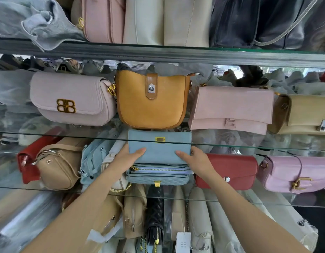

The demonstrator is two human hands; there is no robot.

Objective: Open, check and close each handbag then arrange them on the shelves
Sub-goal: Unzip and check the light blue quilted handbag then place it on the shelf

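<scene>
Left hand (128,156), right hand (192,157) — both hold blue handbag (159,150) open.

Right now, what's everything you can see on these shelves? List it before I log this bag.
blue handbag: 1, light blue, flap open with gold clasp, middle of lower glass shelf
mustard bucket bag: 1, mustard with tan strap, directly above it
lilac flap bag: 1, pale lilac, gold logo, left of mustard
pink flap bag: 1, pale pink, right of mustard
beige bag: 1, far right
red bag: 1, right of blue handbag
pink buckle bag: 1, far right, lower shelf
tan bag: 1, lower left
left hand: holds the blue handbag's left edge
right hand: holds its right edge
</scene>
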